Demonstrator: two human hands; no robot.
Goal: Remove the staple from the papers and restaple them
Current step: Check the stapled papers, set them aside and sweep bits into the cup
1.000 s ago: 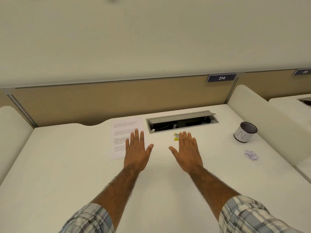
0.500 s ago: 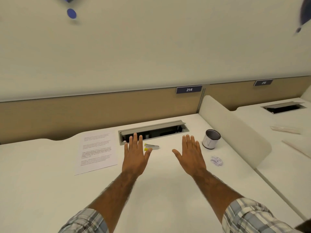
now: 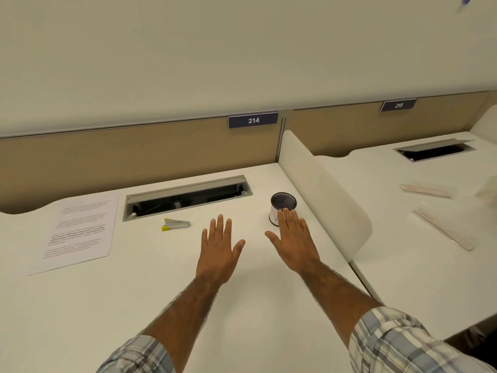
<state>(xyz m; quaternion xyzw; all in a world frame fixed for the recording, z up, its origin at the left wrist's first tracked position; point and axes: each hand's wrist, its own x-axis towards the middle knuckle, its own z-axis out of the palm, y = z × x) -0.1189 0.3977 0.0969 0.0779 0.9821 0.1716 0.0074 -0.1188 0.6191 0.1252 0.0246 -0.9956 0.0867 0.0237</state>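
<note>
The printed papers [image 3: 78,232] lie flat on the white desk [image 3: 134,305] at the left. A small silver and yellow stapler [image 3: 176,224] rests on the desk between the papers and my hands, just in front of the cable slot. My left hand [image 3: 219,249] hovers palm down with fingers spread, to the right of the stapler and holding nothing. My right hand [image 3: 294,242] is also flat and spread, empty, its fingertips in front of a small white cup [image 3: 282,207].
An open grey cable slot [image 3: 188,196] runs along the back of the desk. A white divider [image 3: 325,195] bounds the desk on the right. Beyond it a neighbouring desk [image 3: 403,224] holds flat items. A tan panel with label 214 [image 3: 252,120] stands behind.
The view has swung to the right, so papers and stapler now sit further left. Both hands have moved right; the right hand now covers the spot where crumpled scraps lay.
</note>
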